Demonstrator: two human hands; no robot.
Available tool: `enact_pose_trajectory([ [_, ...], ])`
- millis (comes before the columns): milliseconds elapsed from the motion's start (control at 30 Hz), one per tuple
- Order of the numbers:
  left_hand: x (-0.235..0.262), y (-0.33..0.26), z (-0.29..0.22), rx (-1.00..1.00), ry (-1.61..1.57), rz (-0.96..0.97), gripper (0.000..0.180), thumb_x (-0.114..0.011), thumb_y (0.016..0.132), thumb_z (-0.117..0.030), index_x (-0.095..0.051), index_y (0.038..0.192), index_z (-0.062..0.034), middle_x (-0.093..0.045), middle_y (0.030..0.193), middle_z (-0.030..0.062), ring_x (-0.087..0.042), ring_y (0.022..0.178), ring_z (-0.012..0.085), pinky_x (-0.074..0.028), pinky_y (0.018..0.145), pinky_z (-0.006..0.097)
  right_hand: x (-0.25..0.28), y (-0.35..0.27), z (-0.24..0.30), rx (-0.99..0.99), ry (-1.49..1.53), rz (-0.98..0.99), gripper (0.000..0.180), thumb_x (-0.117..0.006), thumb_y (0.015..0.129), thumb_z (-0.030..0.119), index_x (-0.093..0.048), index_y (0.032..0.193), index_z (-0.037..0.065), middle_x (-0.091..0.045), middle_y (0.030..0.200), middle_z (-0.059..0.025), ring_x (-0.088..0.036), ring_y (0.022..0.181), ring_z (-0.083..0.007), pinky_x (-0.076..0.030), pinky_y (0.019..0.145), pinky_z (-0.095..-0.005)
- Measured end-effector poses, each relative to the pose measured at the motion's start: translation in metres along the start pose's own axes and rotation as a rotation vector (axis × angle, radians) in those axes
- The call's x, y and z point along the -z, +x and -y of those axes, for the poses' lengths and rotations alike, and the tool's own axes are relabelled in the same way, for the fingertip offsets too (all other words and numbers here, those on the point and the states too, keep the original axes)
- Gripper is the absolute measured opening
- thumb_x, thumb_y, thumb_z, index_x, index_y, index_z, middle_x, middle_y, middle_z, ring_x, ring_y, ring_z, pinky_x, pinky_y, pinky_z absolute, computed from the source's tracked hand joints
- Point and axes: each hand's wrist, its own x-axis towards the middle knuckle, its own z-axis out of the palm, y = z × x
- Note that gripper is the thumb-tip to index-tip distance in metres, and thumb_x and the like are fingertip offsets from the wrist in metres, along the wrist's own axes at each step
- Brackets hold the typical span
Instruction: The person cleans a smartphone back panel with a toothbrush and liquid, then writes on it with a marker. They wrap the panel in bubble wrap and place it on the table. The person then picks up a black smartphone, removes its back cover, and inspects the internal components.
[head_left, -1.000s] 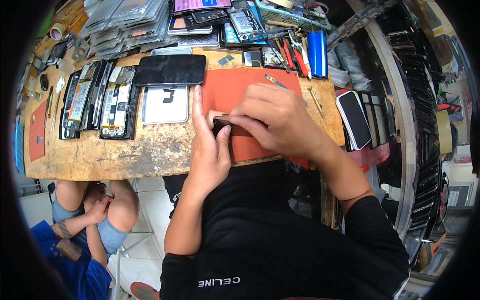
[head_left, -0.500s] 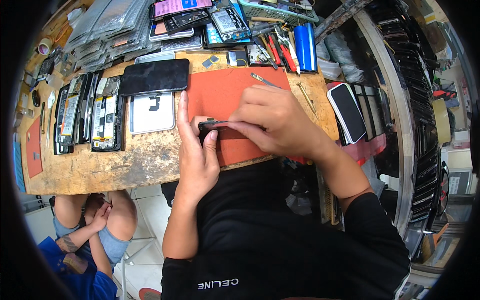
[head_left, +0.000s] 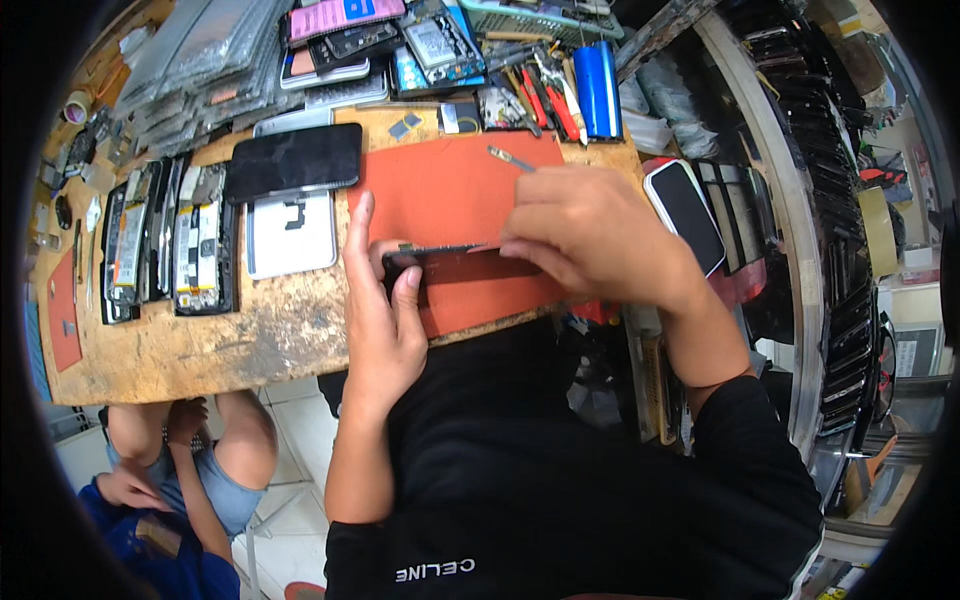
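Observation:
Over the red work mat [head_left: 450, 190], my left hand [head_left: 388, 325] grips one end of a thin dark phone part [head_left: 440, 252], which is seen almost edge-on. The thumb lies on the near side, and the index finger points up and away. At the part's other end, my right hand [head_left: 605, 235] has its fingers pinched together by a thin reddish sliver [head_left: 485, 248]. Whether the sliver is separate or belongs to the part, I cannot tell. Past the right knuckles, a small metal blade-like tool [head_left: 508, 157] lies on the mat.
Left of the mat, a black phone screen [head_left: 295, 162] rests over a white phone frame [head_left: 290, 240], with opened phones [head_left: 203, 240] beside it. Pliers [head_left: 560, 105] and a blue cylinder [head_left: 597, 90] stand behind. A white-edged phone [head_left: 685, 217] lies right. Another person [head_left: 190, 470] sits lower left.
My right hand has moved right, farther from my left, and more of the thin dark part shows between them. The whole view has shifted slightly. The seated person's hands have moved apart.

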Motion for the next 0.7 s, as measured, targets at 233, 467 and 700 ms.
enact_pose_trajectory([
  [233,0.001,0.001,-0.005,-0.023,0.063,0.004,0.068,-0.050,0.107,0.004,-0.024,0.169,-0.0065,-0.057,0.111,0.0049,-0.053,0.097,0.0110,-0.047,0.091,0.025,-0.005,0.001,-0.001,-0.011,0.078,0.007,0.016,-0.078,0.088,0.019,-0.072,0.088,0.004,-0.066,0.090,-0.0130,-0.069,0.090,-0.0348,-0.055,0.078,-0.0470],
  [467,-0.004,-0.001,0.003,-0.036,0.023,-0.076,0.068,-0.052,0.103,0.008,-0.032,0.166,-0.0062,-0.063,0.103,0.0101,-0.059,0.088,0.0168,-0.051,0.085,0.031,-0.009,-0.003,-0.010,0.035,0.125,-0.053,0.012,-0.079,0.089,0.013,-0.070,0.093,0.005,-0.063,0.085,-0.0099,-0.066,0.081,-0.0340,-0.052,0.071,-0.0445],
  [700,-0.004,0.003,-0.001,-0.078,0.055,-0.084,0.067,-0.053,0.104,0.007,-0.033,0.166,-0.0070,-0.062,0.100,0.0093,-0.058,0.087,0.0167,-0.051,0.084,0.031,0.003,-0.013,-0.027,-0.083,0.217,0.018,0.011,-0.077,0.090,0.016,-0.074,0.090,0.005,-0.067,0.086,-0.0102,-0.068,0.087,-0.0346,-0.053,0.075,-0.0463],
])
